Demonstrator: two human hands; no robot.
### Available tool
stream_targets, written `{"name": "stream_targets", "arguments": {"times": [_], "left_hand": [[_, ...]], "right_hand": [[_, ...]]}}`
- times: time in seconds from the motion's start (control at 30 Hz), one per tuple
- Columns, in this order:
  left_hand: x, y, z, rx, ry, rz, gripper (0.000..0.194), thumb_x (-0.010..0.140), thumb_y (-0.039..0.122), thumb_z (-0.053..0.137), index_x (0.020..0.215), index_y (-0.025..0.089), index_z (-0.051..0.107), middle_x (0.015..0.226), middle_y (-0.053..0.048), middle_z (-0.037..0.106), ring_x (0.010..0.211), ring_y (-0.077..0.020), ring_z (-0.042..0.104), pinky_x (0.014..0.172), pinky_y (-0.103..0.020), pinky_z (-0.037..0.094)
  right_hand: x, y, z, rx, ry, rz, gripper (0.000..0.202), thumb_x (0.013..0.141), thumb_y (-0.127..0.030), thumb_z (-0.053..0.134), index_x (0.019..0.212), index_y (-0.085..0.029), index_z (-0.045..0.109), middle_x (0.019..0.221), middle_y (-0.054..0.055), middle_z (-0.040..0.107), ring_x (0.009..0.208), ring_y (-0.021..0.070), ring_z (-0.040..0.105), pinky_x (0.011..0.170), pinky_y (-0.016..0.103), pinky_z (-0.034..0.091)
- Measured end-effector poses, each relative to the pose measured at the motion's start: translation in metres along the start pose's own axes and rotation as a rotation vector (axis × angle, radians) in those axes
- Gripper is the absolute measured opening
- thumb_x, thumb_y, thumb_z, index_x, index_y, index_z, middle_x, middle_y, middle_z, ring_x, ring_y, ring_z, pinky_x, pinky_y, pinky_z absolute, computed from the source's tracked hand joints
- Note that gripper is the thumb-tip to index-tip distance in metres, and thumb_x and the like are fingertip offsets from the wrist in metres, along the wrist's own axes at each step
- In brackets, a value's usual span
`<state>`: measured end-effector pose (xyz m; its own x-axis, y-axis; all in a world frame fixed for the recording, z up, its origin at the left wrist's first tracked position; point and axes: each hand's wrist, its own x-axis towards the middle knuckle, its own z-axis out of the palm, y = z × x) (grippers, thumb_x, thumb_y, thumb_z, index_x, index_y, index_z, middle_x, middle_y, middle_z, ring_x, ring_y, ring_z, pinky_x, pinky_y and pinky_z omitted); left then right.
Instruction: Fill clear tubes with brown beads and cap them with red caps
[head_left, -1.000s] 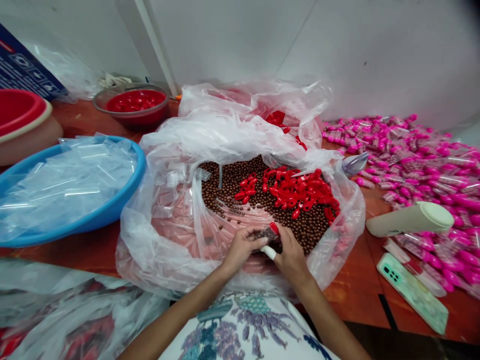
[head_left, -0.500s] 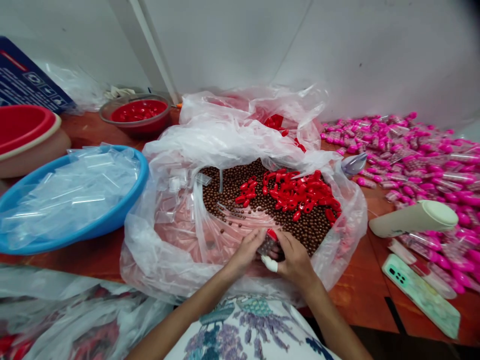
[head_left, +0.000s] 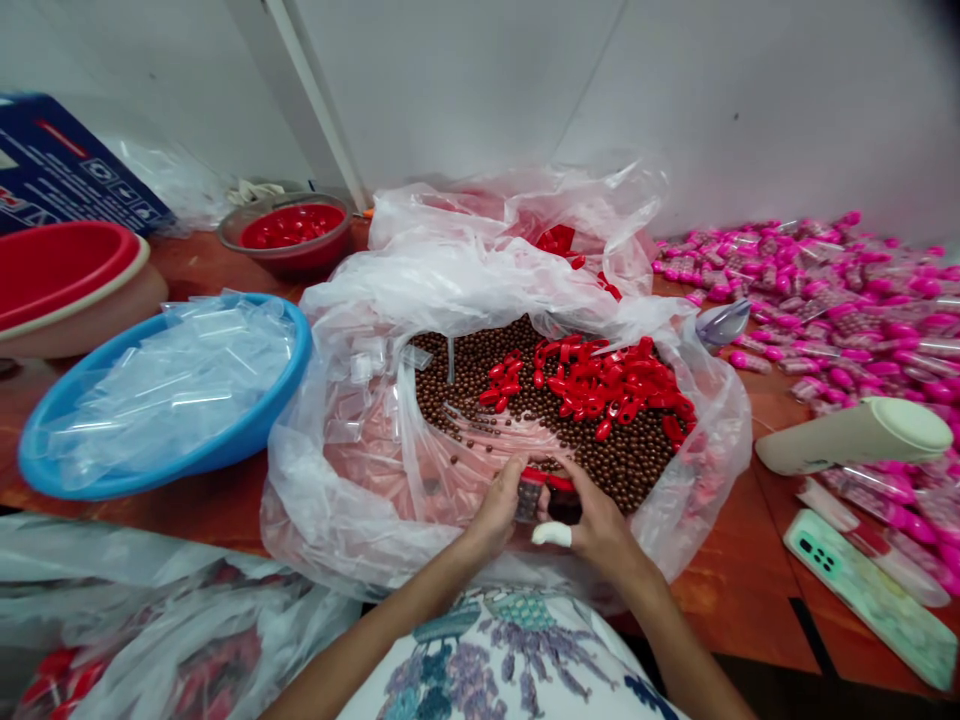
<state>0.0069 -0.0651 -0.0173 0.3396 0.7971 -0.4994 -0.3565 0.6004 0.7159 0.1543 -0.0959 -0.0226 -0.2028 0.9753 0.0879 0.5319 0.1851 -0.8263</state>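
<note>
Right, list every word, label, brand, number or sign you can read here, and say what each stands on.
No word or number reads clearly.
Dark blue cardboard box: lines of white print, too blurred to read; larger lettering near the picture's left edge, unreadable; white pictograms in squares, too blurred to identify.
Beige cylindrical container: small dark mark, too small to read.

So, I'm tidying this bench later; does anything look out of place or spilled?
The phone looks out of place: a personal item lying on the red table beside the loosely heaped pink-ended tubes. Also, a few brown beads lie scattered apart from their pile, though inside the plastic bag.
</note>
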Motion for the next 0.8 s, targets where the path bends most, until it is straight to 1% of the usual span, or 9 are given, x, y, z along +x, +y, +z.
{"name": "stream_targets", "arguments": {"times": [0.1, 0.13, 0.2, 0.27, 0.33, 0.43, 0.5, 0.63, 0.8], "left_hand": [[-0.001, 0.007, -0.003, 0.034, -0.023, -0.001, 0.053, 0.079, 0.056, 0.039, 0.111, 0.016, 0.049, 0.052, 0.003, 0.056, 0.04, -0.011, 0.048, 0.042, -0.022, 0.041], [-0.001, 0.007, -0.004, 0.06, -0.038, -0.007, 0.053, 0.079, 0.056, 0.038, 0.113, 0.016, 0.049, 0.052, 0.003, 0.055, 0.039, -0.0109, 0.047, 0.041, -0.022, 0.04], [-0.001, 0.005, -0.006, 0.123, -0.063, -0.017, 0.054, 0.079, 0.058, 0.037, 0.111, 0.016, 0.051, 0.051, 0.003, 0.054, 0.038, -0.0107, 0.047, 0.039, -0.021, 0.039], [-0.001, 0.001, -0.007, 0.179, -0.043, -0.033, 0.056, 0.078, 0.062, 0.035, 0.094, 0.014, 0.058, 0.049, 0.002, 0.054, 0.037, -0.0103, 0.046, 0.039, -0.021, 0.038], [0.0, -0.003, -0.008, 0.208, -0.012, -0.061, 0.064, 0.076, 0.068, 0.03, 0.07, 0.012, 0.059, 0.048, 0.0, 0.053, 0.038, -0.0097, 0.046, 0.04, -0.021, 0.036], [0.001, -0.006, -0.009, 0.165, -0.008, -0.109, 0.071, 0.072, 0.075, 0.026, 0.055, 0.012, 0.054, 0.047, -0.003, 0.052, 0.04, -0.0098, 0.047, 0.043, -0.022, 0.036], [0.001, -0.006, -0.008, 0.115, -0.026, -0.12, 0.067, 0.071, 0.075, 0.031, 0.059, 0.013, 0.055, 0.047, -0.002, 0.052, 0.041, -0.01, 0.047, 0.044, -0.022, 0.036], [-0.001, -0.006, -0.006, 0.088, 0.024, -0.036, 0.045, 0.075, 0.059, 0.048, 0.082, 0.016, 0.057, 0.05, 0.003, 0.052, 0.041, -0.0095, 0.044, 0.043, -0.021, 0.033], [-0.003, -0.014, -0.013, 0.083, -0.002, 0.012, 0.043, 0.077, 0.056, 0.044, 0.097, 0.018, 0.052, 0.047, 0.006, 0.048, 0.036, -0.0094, 0.039, 0.04, -0.021, 0.031]], "right_hand": [[0.0, 0.007, 0.001, 0.313, 0.054, 0.277, 0.031, 0.078, -0.038, 0.058, 0.101, -0.018, 0.057, 0.079, 0.003, 0.065, 0.066, 0.0176, 0.061, 0.059, 0.029, 0.05], [0.0, 0.008, 0.002, 0.377, 0.084, 0.322, 0.027, 0.08, -0.039, 0.054, 0.095, -0.017, 0.06, 0.078, 0.004, 0.065, 0.064, 0.0171, 0.061, 0.057, 0.028, 0.05], [0.001, 0.007, 0.004, 0.394, 0.157, 0.323, 0.027, 0.084, -0.038, 0.049, 0.096, -0.017, 0.062, 0.084, 0.006, 0.067, 0.069, 0.0182, 0.062, 0.062, 0.03, 0.051], [0.001, 0.002, 0.005, 0.277, 0.172, 0.193, 0.03, 0.086, -0.036, 0.046, 0.107, -0.019, 0.06, 0.1, 0.008, 0.065, 0.088, 0.0208, 0.061, 0.077, 0.035, 0.05], [0.001, -0.005, 0.007, 0.086, 0.119, 0.014, 0.039, 0.083, -0.037, 0.052, 0.118, -0.021, 0.053, 0.114, 0.009, 0.06, 0.105, 0.0235, 0.055, 0.09, 0.039, 0.044], [-0.001, -0.012, 0.011, -0.192, 0.068, -0.154, 0.067, 0.071, -0.042, 0.065, 0.129, -0.018, 0.041, 0.123, 0.013, 0.052, 0.113, 0.0278, 0.048, 0.094, 0.044, 0.041], [-0.002, -0.014, 0.014, -0.325, 0.078, -0.197, 0.073, 0.07, -0.042, 0.065, 0.131, -0.016, 0.035, 0.126, 0.015, 0.048, 0.116, 0.0293, 0.045, 0.095, 0.046, 0.04], [-0.001, -0.011, 0.02, -0.447, 0.088, -0.271, 0.066, 0.074, -0.034, 0.06, 0.131, -0.013, 0.034, 0.126, 0.017, 0.048, 0.115, 0.0287, 0.045, 0.094, 0.045, 0.039], [0.001, -0.008, 0.025, -0.46, 0.109, -0.39, 0.06, 0.072, -0.026, 0.056, 0.128, -0.013, 0.036, 0.117, 0.016, 0.054, 0.108, 0.0281, 0.05, 0.089, 0.044, 0.042]]}}
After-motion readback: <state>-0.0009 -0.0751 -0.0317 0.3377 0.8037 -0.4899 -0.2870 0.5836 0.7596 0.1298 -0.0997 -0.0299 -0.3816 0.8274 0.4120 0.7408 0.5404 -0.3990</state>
